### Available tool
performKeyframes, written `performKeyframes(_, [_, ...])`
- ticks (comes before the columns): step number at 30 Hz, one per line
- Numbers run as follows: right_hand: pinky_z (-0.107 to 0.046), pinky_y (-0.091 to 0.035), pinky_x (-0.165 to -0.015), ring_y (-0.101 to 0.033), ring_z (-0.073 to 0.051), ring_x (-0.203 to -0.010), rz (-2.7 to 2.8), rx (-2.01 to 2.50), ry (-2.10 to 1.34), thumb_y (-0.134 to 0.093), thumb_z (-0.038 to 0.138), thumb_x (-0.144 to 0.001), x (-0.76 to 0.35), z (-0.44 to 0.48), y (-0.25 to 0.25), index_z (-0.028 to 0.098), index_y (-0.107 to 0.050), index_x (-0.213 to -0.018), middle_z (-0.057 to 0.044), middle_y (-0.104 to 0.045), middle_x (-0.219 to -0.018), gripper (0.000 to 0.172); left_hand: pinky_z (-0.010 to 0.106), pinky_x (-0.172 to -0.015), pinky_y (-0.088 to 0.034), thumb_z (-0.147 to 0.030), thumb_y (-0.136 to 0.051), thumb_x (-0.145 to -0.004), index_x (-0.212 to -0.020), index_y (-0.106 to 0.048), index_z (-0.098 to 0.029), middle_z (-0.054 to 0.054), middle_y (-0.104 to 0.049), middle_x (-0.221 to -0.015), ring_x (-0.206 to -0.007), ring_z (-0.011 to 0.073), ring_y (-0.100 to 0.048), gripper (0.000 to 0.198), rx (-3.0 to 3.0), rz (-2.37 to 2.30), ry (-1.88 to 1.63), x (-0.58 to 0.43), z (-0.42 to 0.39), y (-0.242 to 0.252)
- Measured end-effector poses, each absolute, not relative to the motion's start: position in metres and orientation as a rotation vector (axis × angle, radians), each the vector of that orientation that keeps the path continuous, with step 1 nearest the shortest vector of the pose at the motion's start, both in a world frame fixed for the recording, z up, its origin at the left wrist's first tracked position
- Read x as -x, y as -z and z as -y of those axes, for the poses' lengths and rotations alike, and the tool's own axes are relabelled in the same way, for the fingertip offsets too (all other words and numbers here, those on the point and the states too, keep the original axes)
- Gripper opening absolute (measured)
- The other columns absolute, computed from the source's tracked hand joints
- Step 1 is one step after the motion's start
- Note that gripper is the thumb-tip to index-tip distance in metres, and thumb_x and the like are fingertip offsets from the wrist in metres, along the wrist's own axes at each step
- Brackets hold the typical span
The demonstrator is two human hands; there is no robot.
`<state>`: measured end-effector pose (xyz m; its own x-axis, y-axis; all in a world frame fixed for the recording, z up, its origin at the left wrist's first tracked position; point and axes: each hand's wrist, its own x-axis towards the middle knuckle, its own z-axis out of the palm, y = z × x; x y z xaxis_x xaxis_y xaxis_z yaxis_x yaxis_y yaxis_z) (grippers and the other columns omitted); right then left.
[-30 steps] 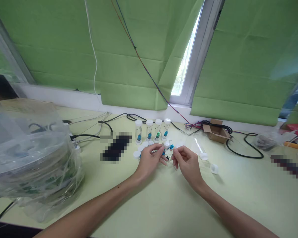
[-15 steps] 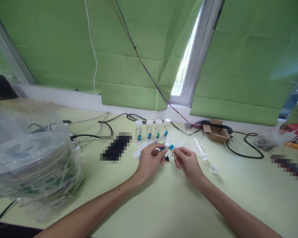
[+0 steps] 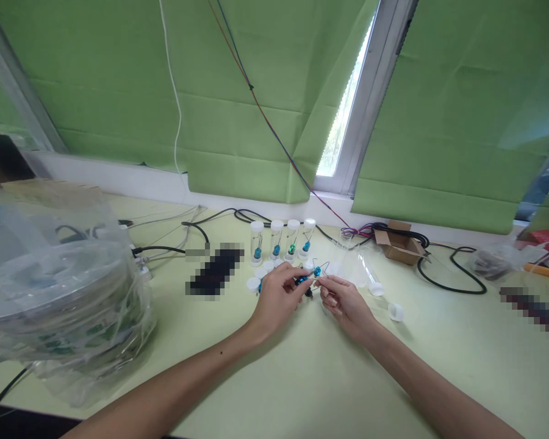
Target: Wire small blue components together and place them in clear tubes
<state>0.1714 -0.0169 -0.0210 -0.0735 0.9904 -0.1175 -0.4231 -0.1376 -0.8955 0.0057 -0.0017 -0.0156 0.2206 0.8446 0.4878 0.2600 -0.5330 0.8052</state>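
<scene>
My left hand (image 3: pixel 279 299) and my right hand (image 3: pixel 346 303) meet over the table, thumbs and forefingers pinched. Between their fingertips is a small blue part with thin bent wires (image 3: pixel 318 271), roughly the shape of a faceted bead. My left fingers grip it on one side, while the right fingertips seem to pinch one of its wires. A dark blue piece (image 3: pixel 302 280) shows by my left fingers, and a small black piece (image 3: pixel 309 292) is just below. White caps (image 3: pixel 253 285) lie beside my left hand. Much of the small stuff is hidden behind my fingers.
Several clear capped tubes (image 3: pixel 277 241) stand behind my hands, holding blue or green wired parts. An uncapped-looking tube (image 3: pixel 369 275) and a white cap (image 3: pixel 396 312) lie right, before a cardboard box (image 3: pixel 400 249). Bagged spools (image 3: pixel 59 305) fill the left; black cables (image 3: pixel 439 285) run behind.
My right hand has shifted slightly left, bringing its fingertips closer to the left ones. A bent wire now shows to the right of the blue part.
</scene>
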Motion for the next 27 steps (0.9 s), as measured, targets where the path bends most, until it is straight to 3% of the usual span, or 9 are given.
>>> performKeyframes(10, [-0.015, -0.019, -0.034, -0.035, -0.003, -0.041, 0.840, 0.906, -1.452, -0.084, 0.031, -0.064, -0.1702, 0.0181, 0.0201, 0.015, -0.063, -0.071, 0.004, -0.054, -0.053, 0.027, 0.022, -0.044, -0.045, -0.038, -0.062, -0.085, -0.086, -0.066, -0.019, 0.001, -0.058, -0.082, -0.043, 0.0065, -0.052, 0.020, -1.844, -0.954, -1.280, -0.0071, 0.0011, 0.0197])
performKeyframes(17, [-0.016, -0.026, -0.036, -0.039, -0.003, -0.042, 0.882, 0.804, -1.387, -0.083, 0.038, -0.068, -0.1679, 0.0203, 0.0153, 0.017, -0.063, -0.078, 0.004, -0.058, -0.057, 0.031, 0.027, -0.051, -0.053, -0.040, -0.068, -0.080, -0.087, -0.061, -0.018, -0.002, -0.059, -0.056, -0.050, 0.0160, -0.062, 0.025, -1.513, -0.861, -1.191, -0.0105, -0.0007, 0.0184])
performKeyframes(27, [-0.019, -0.032, -0.039, -0.044, -0.005, -0.042, 0.916, 0.754, -1.352, -0.081, 0.042, -0.070, -0.1658, 0.0196, 0.0176, 0.018, -0.059, -0.070, 0.002, -0.063, -0.062, 0.033, 0.025, -0.049, -0.048, -0.035, -0.073, -0.075, -0.083, -0.062, -0.016, -0.002, -0.060, -0.052, -0.045, 0.0134, -0.058, 0.023, -1.456, -0.888, -1.227, -0.0111, 0.0022, 0.0127])
